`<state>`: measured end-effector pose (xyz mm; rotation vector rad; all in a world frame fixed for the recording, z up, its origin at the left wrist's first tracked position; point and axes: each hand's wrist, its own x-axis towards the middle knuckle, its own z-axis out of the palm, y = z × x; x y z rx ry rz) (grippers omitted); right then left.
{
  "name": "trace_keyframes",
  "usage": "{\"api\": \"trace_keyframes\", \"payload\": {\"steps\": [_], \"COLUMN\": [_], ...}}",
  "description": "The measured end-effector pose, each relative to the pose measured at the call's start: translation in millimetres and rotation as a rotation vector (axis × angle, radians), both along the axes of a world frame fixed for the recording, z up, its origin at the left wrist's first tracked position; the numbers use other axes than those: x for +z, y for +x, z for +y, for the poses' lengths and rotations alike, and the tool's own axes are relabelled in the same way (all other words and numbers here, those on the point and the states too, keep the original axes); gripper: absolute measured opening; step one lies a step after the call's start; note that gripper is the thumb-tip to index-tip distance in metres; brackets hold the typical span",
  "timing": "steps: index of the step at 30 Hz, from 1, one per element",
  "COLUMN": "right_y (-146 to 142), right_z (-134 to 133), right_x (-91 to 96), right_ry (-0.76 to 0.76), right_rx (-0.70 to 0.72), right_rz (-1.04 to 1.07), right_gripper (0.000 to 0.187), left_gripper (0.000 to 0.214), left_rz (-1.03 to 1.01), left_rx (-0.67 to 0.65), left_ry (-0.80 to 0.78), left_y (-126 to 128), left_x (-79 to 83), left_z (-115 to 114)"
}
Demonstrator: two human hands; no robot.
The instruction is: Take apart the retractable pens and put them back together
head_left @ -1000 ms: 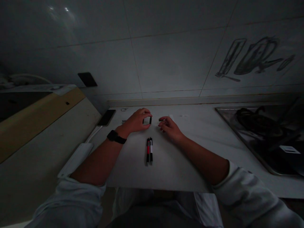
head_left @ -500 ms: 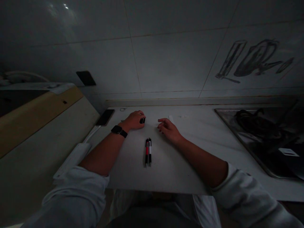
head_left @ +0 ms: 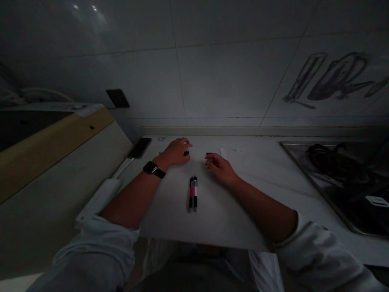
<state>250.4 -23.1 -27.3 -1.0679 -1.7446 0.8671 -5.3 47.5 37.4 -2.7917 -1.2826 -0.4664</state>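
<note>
My left hand [head_left: 176, 152], with a black watch [head_left: 154, 169] on its wrist, rests on the counter with thumb and fingers apart. Between them shows a small black object [head_left: 186, 153], mostly hidden, its kind unclear. To the right, my right hand [head_left: 221, 166] lies with its fingers loosely curled and parted, holding nothing I can see. By its index fingertip is a small dark thing [head_left: 208, 153], too small to name. Nearer me, between my forearms, a red-and-black pen [head_left: 191, 194] and a white-and-black pen [head_left: 195, 194] lie side by side.
A phone [head_left: 139, 148] on a white cable and a white power strip [head_left: 99, 198] lie left, beside a large box-like unit [head_left: 100, 162]. A thin white strip [head_left: 223, 153] lies behind my right hand. A metal-rimmed stove [head_left: 306, 178] stands right; a tiled wall [head_left: 219, 81] closes the back.
The view has shifted slightly, so the scene sits further right. My left thumb and fingers have spread apart around the black object. My right fingers are a little more curled.
</note>
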Motion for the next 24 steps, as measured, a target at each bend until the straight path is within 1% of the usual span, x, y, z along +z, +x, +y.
{"api": "trace_keyframes", "payload": {"steps": [1,3,5,7,9,11,13,15,17,18,21,24], "right_y": [-0.3,-2.4,-6.0,-10.1,-13.4,-14.9,-14.6,-13.2,-11.7,-11.2,-11.1,-12.2], "right_z": [-3.3,-11.8,-21.0,-28.5,-32.6,-33.7,-33.1,-32.7,-33.2,-33.7,-36.0,-38.7], "right_x": [2.6,8.7,14.2,17.3,17.6,16.8,17.1,19.5,23.3,25.2,29.7,32.5], "right_ry": [0.06,0.181,0.284,0.348,0.373,0.383,0.387,0.383,0.373,0.365,0.319,0.236], "right_rx": [0.022,0.109,0.225,0.334,0.414,0.458,0.455,0.419,0.378,0.358,0.29,0.174], "right_rz": [-0.076,-0.232,-0.359,-0.46,-0.53,-0.573,-0.602,-0.642,-0.699,-0.731,-0.826,-0.879], "right_gripper": [0.02,0.017,0.019,0.024,0.033,0.041,0.04,0.031,0.017,0.013,0.023,0.023], "left_gripper": [0.045,0.042,0.037,0.03,0.024,0.02,0.017,0.017,0.017,0.017,0.017,0.018], "left_rz": [-0.051,-0.2,-0.379,-0.528,-0.635,-0.702,-0.724,-0.704,-0.663,-0.643,-0.579,-0.504], "left_rx": [-0.009,-0.029,-0.055,-0.076,-0.068,-0.051,-0.042,-0.047,-0.059,-0.066,-0.086,-0.093], "left_ry": [0.018,0.034,0.015,-0.04,-0.09,-0.109,-0.104,-0.086,-0.057,-0.041,-0.009,0.018], "left_y": [4.9,16.7,28.6,37.7,42.5,42.9,40.3,36.9,34.5,34.0,34.4,35.2], "left_x": [6.2,16.2,20.6,17.9,9.7,-0.7,-9.9,-16.3,-20.2,-21.4,-23.9,-25.0], "left_z": [-6.3,-20.4,-34.7,-46.6,-54.3,-57.5,-57.4,-56.2,-55.5,-55.7,-57.4,-59.2]}}
